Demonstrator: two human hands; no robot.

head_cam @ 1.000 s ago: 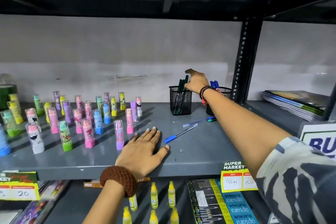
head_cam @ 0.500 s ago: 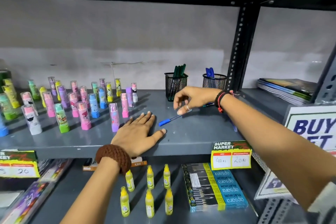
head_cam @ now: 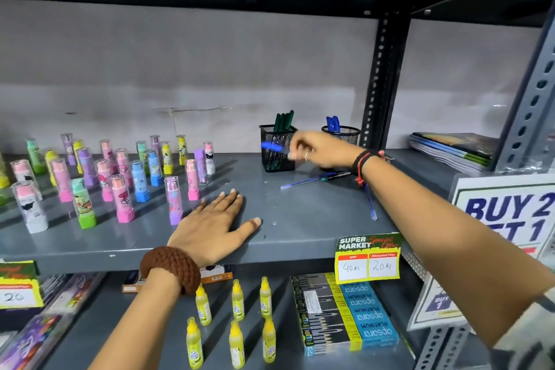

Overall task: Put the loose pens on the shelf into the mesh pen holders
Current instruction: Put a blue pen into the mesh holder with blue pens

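My right hand [head_cam: 319, 149] is raised above the grey shelf [head_cam: 300, 219], pinching a blue pen [head_cam: 271, 146] that sticks out leftward in front of the square mesh holder [head_cam: 276, 149] with green pens. A round mesh holder [head_cam: 342, 133] with blue pens stands behind my hand. Loose pens remain on the shelf: a clear blue one [head_cam: 303, 182] with a dark green-tipped one [head_cam: 336, 176] beside it, and another blue pen [head_cam: 371, 204] under my forearm. My left hand [head_cam: 214, 227] lies flat on the shelf's front edge, holding nothing.
Several pastel eraser tubes [head_cam: 120, 177] stand on the shelf's left half. Notebooks [head_cam: 450, 150] lie beyond the upright post [head_cam: 381, 81]. A price tag [head_cam: 368, 258] hangs off the shelf edge; yellow glue bottles [head_cam: 234, 318] and pencil boxes [head_cam: 345, 312] fill the lower shelf.
My right hand came back from the holders, picked the blue pen off the shelf and lifted it toward the square holder. The left hand stayed flat.
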